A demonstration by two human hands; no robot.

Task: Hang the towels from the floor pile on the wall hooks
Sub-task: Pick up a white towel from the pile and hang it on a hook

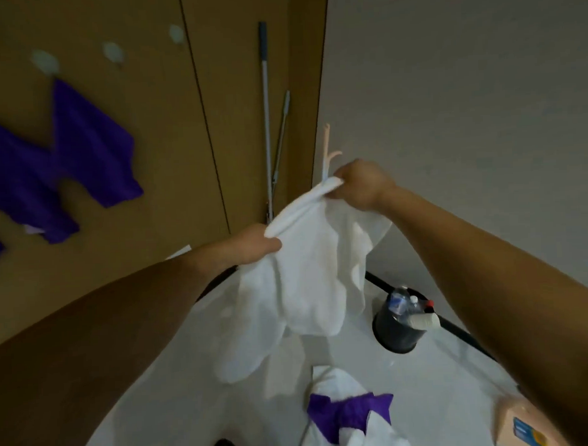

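I see the left hand [253,246] and right hand [359,183] gripping the bunched edge of 1 white towel [308,275]; purple towels [93,146] hang from wall hooks [45,61].

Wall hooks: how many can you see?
3: left hook holding a purple towel, middle hook and right hook bare. More may be hidden off-frame leftward.

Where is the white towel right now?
Head view, centre: the white towel hangs by its top edge, pinched between the left grip and the right grip, above the floor pile and left of the black bucket.
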